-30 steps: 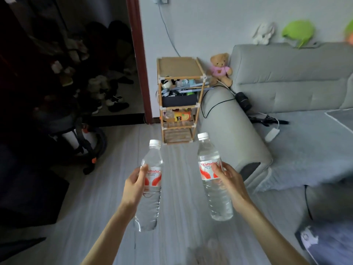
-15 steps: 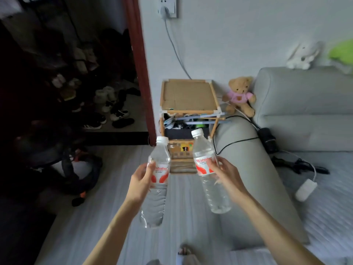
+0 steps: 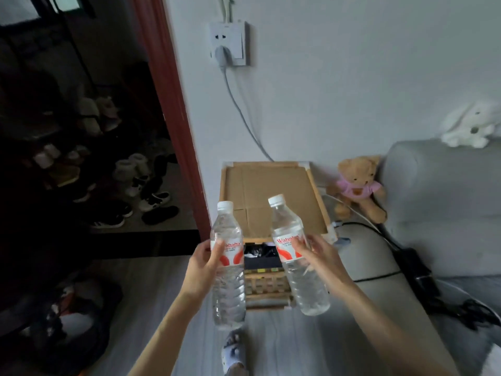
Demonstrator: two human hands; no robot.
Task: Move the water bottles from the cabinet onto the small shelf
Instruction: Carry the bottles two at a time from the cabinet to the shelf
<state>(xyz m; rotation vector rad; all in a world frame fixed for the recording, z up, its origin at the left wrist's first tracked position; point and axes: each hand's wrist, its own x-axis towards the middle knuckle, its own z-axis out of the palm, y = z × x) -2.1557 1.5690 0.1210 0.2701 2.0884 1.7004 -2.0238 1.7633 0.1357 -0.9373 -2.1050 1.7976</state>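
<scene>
Cardboard-topped small shelf (image 3: 273, 196) — wall, sofa (image 3: 444, 202) beside

Illumination is dim, soft and cool, brightest on the far white wall (image 3: 352, 77). The doorway area (image 3: 81, 158) at left is deep in shadow, its detail largely lost. Wide-angle distortion bends the red door frame (image 3: 173, 118). Overall sharpness is soft, with blur toward the near edges.

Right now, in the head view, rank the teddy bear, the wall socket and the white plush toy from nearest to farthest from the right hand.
1. Teddy bear, up and to the right of the right hand, beside the sofa arm.
2. White plush toy, far right, on top of the sofa back.
3. Wall socket, high on the wall above the small shelf.
</scene>
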